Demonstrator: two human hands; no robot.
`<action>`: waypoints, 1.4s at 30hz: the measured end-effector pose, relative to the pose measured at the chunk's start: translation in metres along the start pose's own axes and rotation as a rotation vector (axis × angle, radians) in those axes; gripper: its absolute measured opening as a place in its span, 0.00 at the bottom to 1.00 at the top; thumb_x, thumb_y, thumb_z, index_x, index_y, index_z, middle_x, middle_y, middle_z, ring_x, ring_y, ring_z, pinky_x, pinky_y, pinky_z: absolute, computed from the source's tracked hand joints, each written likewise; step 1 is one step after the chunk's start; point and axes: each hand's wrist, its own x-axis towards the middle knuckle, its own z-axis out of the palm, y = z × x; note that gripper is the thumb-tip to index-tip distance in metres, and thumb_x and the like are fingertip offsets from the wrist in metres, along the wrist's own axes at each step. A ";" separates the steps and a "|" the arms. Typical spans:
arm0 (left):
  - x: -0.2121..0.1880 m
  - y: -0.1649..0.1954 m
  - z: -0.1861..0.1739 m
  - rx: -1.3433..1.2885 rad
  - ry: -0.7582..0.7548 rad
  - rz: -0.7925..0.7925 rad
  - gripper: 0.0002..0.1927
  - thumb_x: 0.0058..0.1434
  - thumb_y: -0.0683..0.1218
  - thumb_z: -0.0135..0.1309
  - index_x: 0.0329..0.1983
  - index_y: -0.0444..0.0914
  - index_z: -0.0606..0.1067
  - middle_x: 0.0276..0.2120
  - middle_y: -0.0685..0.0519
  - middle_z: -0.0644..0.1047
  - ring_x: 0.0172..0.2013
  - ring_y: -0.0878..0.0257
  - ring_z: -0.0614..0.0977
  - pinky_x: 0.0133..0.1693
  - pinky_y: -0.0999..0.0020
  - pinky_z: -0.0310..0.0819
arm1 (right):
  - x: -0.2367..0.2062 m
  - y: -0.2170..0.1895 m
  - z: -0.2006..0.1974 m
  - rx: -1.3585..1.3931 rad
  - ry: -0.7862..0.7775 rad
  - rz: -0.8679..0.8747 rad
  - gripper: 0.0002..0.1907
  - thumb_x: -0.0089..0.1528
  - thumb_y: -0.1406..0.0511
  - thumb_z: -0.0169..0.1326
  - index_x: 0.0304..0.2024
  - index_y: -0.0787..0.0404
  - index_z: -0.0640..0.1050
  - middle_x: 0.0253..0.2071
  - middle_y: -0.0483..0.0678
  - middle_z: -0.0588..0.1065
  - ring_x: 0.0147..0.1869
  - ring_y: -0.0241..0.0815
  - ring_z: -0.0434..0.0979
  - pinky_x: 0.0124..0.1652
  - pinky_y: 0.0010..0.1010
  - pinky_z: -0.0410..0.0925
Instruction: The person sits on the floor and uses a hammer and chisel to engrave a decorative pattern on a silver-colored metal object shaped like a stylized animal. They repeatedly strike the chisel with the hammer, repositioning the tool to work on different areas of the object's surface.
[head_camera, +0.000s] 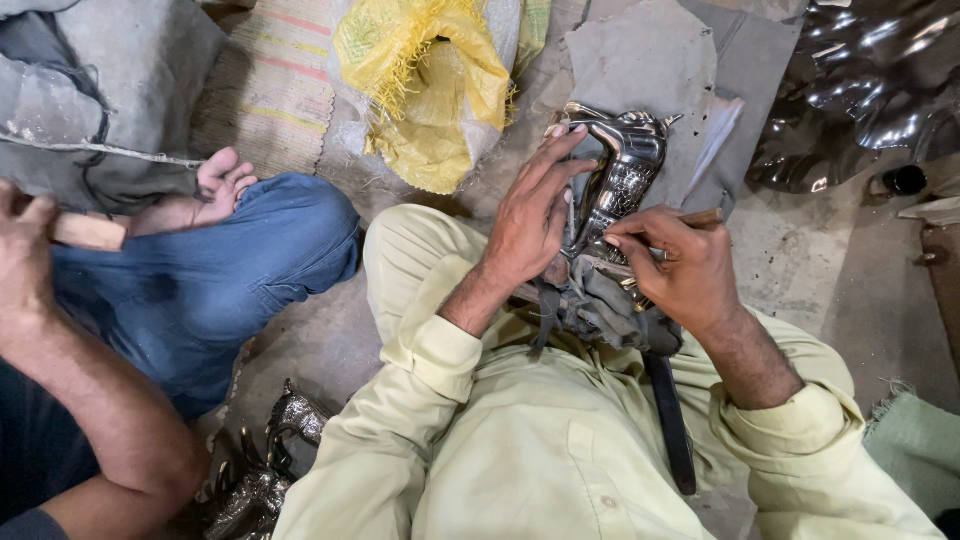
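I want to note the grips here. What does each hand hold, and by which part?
Left hand steadies the metal figure by its left side. Right hand pinches a thin tool near its lower end, against the figure.

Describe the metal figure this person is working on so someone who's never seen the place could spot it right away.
Start at the crumpled yellow sack on the floor at top centre, then look just right of it. There the left hand steadies a shiny silver animal-shaped figure while the right hand presses a thin tool to it. Unlike the darker figures lying bottom left, it is held and bright.
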 end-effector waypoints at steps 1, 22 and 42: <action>0.000 0.000 0.000 0.001 0.002 0.002 0.22 0.65 0.31 0.46 0.62 0.37 0.73 0.73 0.47 0.64 0.77 0.47 0.60 0.76 0.54 0.55 | 0.000 -0.001 -0.001 -0.024 -0.008 -0.012 0.07 0.62 0.74 0.62 0.42 0.64 0.81 0.39 0.49 0.82 0.42 0.41 0.85 0.38 0.28 0.77; -0.002 0.001 -0.002 -0.001 -0.015 -0.014 0.23 0.65 0.31 0.47 0.63 0.38 0.72 0.73 0.48 0.64 0.77 0.48 0.60 0.76 0.55 0.56 | 0.003 0.008 -0.003 -0.037 -0.024 -0.056 0.05 0.61 0.74 0.62 0.40 0.65 0.81 0.38 0.50 0.81 0.39 0.41 0.85 0.37 0.29 0.75; -0.002 0.000 -0.003 -0.002 -0.014 -0.008 0.22 0.68 0.32 0.47 0.63 0.38 0.72 0.74 0.48 0.64 0.77 0.47 0.59 0.77 0.54 0.54 | 0.012 0.005 -0.017 -0.083 -0.169 -0.182 0.07 0.58 0.76 0.61 0.38 0.63 0.80 0.38 0.50 0.82 0.41 0.46 0.85 0.39 0.32 0.75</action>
